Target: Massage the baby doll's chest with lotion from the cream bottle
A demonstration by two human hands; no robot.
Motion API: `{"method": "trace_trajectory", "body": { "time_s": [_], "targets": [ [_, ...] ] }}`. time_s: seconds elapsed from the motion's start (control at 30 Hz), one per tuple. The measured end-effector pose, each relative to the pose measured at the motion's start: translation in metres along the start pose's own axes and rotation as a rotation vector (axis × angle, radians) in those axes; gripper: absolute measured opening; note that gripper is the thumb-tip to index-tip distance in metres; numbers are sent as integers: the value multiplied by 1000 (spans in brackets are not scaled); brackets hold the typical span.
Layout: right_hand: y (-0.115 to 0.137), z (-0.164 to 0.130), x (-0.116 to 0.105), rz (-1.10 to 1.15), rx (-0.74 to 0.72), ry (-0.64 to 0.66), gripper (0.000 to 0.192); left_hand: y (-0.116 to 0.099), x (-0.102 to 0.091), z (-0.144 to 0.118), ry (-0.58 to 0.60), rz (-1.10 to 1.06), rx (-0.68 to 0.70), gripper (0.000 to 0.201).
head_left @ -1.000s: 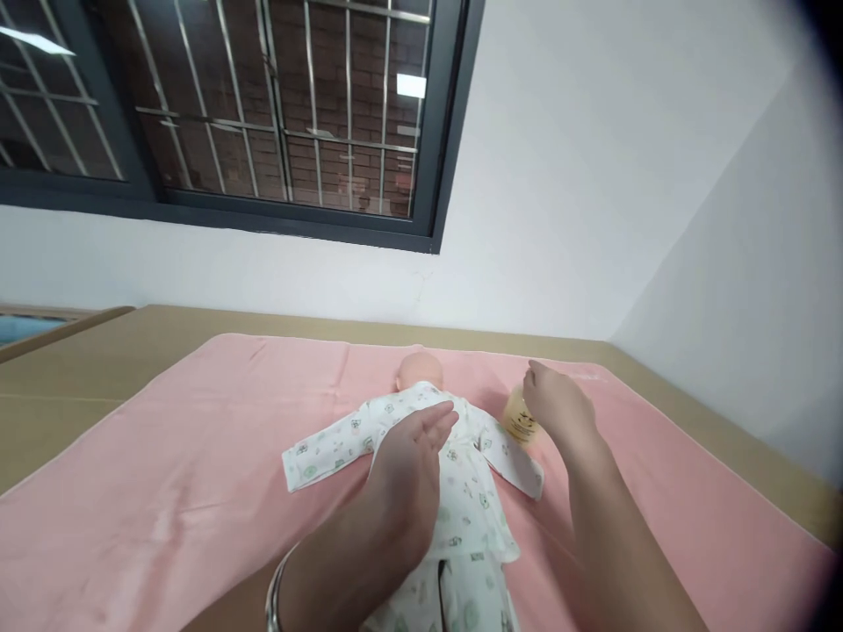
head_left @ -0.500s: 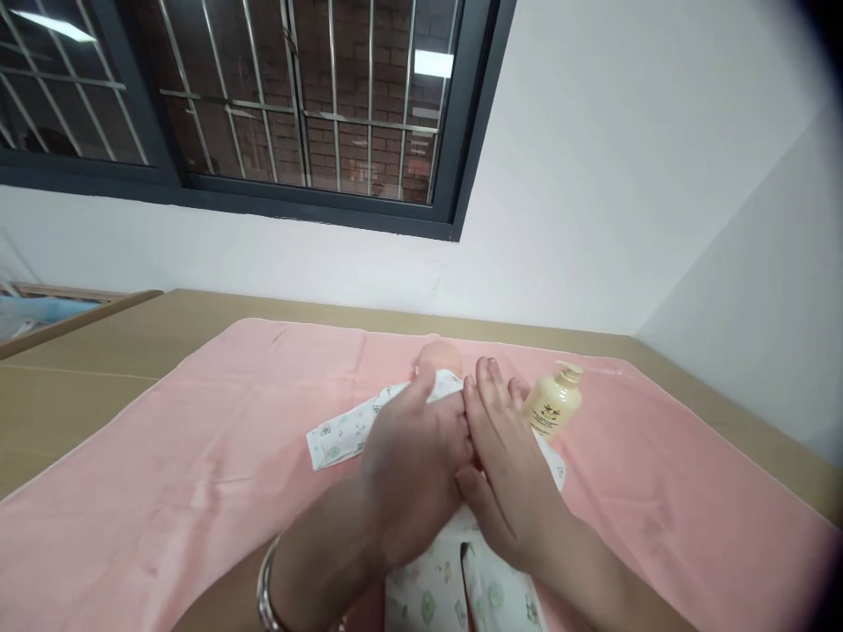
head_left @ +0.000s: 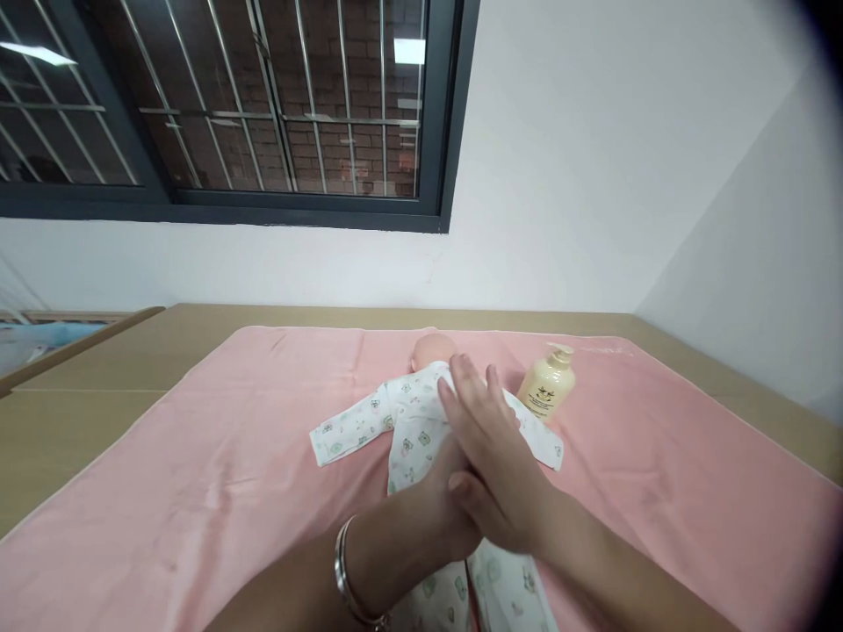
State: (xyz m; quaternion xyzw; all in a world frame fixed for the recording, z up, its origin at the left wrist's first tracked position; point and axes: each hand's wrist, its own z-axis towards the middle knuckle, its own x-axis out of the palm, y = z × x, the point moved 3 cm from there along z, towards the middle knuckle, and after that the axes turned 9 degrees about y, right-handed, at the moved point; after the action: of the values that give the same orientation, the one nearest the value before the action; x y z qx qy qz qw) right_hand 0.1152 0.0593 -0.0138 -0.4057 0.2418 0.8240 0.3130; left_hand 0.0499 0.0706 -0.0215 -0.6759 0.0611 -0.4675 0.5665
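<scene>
My right hand point(head_left: 491, 456) lies against my left hand point(head_left: 444, 505), palm side to palm side, fingers stretched out and pointing away from me. Most of the left hand's fingers are hidden behind the right, with a little showing at its far edge. A silver bangle circles my left wrist. Nothing is visible between the palms. Beneath the hands lies a baby doll point(head_left: 412, 439) in a white printed outfit, its arms spread and its bald head at the far end. Beside its arm on the right stands a pale yellow pump bottle point(head_left: 548, 386), tilted in view.
A pink cloth point(head_left: 263, 421) covers much of the tan surface point(head_left: 105, 369). Behind it rises a white wall point(head_left: 546, 175) with a dark-framed barred window point(head_left: 283, 209). At the far left, something light blue point(head_left: 53, 335) lies past a raised edge.
My left hand has turned and slid down behind the right hand, uncovering more of the doll's chest and sleeve. The view has shifted slightly.
</scene>
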Motion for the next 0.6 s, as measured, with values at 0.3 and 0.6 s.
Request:
{"method": "trace_trajectory", "body": {
  "time_s": [0.3,0.6],
  "targets": [
    [14,-2,16,-57,-3,55,86,-48,-6,-7,69,-69,-96,74],
    [10,-5,-3,364,29,181,52,-48,-82,49,-474,480,284,51]
  ]
}}
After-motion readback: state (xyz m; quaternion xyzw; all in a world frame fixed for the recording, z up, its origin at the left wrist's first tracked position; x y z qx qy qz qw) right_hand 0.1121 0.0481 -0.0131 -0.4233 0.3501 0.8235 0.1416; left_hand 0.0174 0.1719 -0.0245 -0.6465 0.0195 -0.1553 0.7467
